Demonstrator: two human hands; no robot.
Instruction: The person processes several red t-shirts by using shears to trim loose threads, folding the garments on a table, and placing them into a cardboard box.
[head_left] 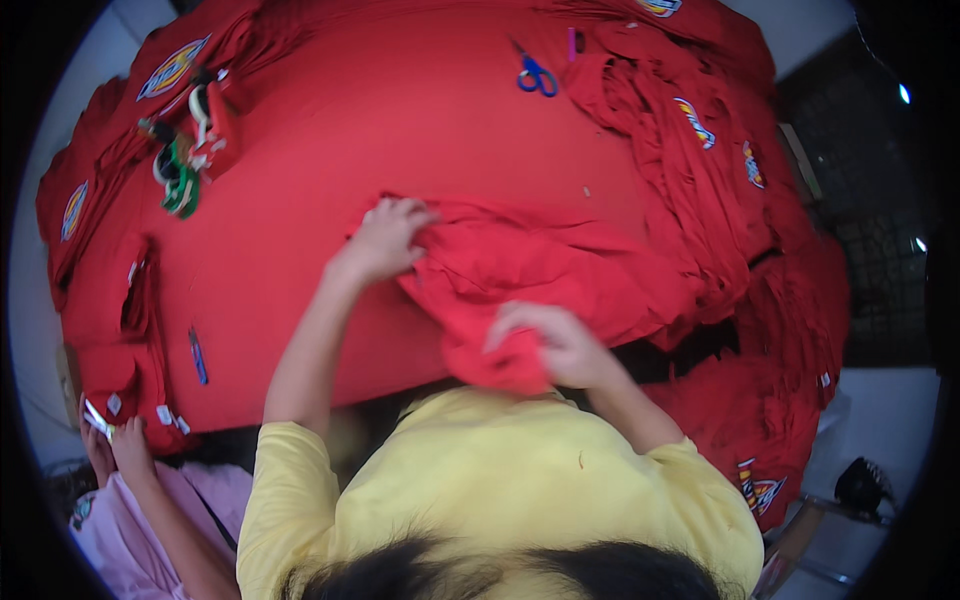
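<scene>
A crumpled red shirt [560, 262] is spread across the red-covered table in front of me. Its far left corner lies under my left hand [388, 240], whose fingers are curled down on the fabric. Close to my body, my right hand [552, 342] is slightly blurred by motion. It holds a bunched near edge of the same garment, with the thumb side toward the left. Folds hide the rest of the shirt's shape.
Blue-handled scissors [537, 76] lie at the far side. Red and green tape dispensers [212, 135] stand far left, and a slim blue tool [198, 355] lies nearer. Piles of red shirts [690, 190] line the right. At lower left, a co-worker's hands [128, 445] hold something shiny.
</scene>
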